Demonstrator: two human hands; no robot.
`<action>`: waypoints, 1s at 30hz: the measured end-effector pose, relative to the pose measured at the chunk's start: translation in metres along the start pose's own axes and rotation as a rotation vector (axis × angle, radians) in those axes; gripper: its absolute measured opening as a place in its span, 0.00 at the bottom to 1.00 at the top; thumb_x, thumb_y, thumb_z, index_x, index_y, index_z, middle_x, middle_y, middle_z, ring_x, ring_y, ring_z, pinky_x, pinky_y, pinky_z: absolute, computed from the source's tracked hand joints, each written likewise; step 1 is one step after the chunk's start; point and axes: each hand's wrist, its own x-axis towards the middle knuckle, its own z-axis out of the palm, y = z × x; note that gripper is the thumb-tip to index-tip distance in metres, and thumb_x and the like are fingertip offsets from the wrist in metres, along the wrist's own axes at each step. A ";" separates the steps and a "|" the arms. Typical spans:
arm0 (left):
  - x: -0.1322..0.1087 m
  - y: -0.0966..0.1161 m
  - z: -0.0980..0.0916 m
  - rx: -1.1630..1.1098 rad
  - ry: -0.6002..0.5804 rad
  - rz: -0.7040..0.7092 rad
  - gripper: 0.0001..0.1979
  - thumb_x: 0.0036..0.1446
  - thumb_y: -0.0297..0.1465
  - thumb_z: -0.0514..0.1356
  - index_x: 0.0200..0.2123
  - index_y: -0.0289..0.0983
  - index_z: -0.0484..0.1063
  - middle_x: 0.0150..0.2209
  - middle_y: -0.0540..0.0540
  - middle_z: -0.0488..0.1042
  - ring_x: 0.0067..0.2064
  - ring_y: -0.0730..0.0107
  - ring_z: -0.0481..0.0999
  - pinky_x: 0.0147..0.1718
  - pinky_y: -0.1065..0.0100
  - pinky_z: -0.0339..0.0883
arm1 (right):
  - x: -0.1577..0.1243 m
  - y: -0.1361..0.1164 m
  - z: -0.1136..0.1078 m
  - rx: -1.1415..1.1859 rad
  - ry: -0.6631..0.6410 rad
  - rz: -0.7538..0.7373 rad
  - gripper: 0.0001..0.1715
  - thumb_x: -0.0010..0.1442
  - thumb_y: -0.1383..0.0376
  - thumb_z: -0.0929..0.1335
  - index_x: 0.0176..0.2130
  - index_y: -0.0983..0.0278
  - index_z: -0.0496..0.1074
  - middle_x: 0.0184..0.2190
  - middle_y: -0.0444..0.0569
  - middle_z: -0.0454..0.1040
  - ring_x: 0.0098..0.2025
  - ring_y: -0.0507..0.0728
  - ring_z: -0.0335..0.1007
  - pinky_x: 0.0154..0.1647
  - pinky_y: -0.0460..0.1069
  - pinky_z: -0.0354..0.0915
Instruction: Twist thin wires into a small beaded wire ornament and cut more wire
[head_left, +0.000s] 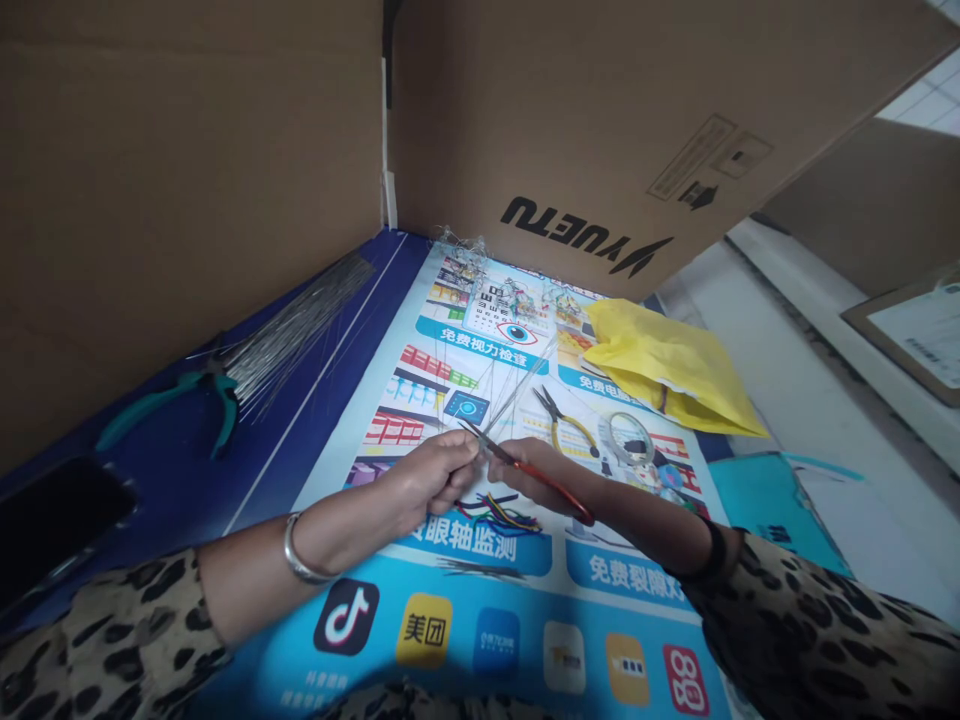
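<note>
My left hand (442, 475) is closed in a pinch on several thin wires (504, 400), which fan out away from me above the fingers. Close beside it, my right hand (529, 465) is wrapped round a pair of red-handled scissors (551, 485). The scissors' dark blades point to the upper left, by the left fingertips and across the base of the wires. Whether the right fingers also pinch a wire is hidden. Just below the hands lies a small heap of coloured threads (499, 515). Nearer to me is a row of short dark wire pieces (484, 570).
Yellow-handled pliers (566, 420), a clear tape roll (630, 438) and a yellow bag (667, 360) lie right. Left are teal-handled pliers (217, 390), a wire bundle (300, 325) and a dark phone (60, 530). Cardboard walls (585, 120) stand behind, near tangled wires (461, 255).
</note>
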 end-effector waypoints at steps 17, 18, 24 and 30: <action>0.001 -0.008 -0.001 0.040 0.010 0.032 0.10 0.54 0.36 0.55 0.26 0.39 0.58 0.15 0.58 0.52 0.13 0.82 0.47 0.10 0.77 0.36 | 0.001 -0.032 -0.017 0.097 -0.215 0.294 0.10 0.58 0.62 0.61 0.28 0.65 0.62 0.15 0.39 0.61 0.15 0.47 0.57 0.17 0.41 0.53; 0.001 -0.009 -0.001 0.039 0.007 0.029 0.09 0.54 0.36 0.55 0.26 0.39 0.58 0.15 0.58 0.53 0.13 0.82 0.47 0.10 0.77 0.36 | 0.001 -0.030 -0.016 0.064 -0.198 0.255 0.10 0.58 0.62 0.61 0.27 0.65 0.63 0.15 0.39 0.61 0.16 0.47 0.57 0.18 0.41 0.53; 0.000 -0.009 -0.001 -0.004 0.016 0.035 0.10 0.56 0.35 0.53 0.25 0.38 0.57 0.15 0.57 0.54 0.13 0.82 0.48 0.11 0.77 0.39 | 0.003 -0.014 -0.004 -0.091 -0.032 0.048 0.11 0.56 0.65 0.62 0.24 0.66 0.66 0.23 0.45 0.67 0.27 0.51 0.61 0.27 0.44 0.55; 0.000 -0.005 0.000 -0.027 0.009 -0.003 0.11 0.55 0.34 0.54 0.24 0.39 0.56 0.15 0.58 0.53 0.13 0.83 0.45 0.11 0.76 0.34 | 0.002 -0.011 -0.003 -0.071 -0.016 0.037 0.09 0.57 0.65 0.62 0.29 0.66 0.69 0.27 0.47 0.70 0.31 0.53 0.64 0.31 0.45 0.57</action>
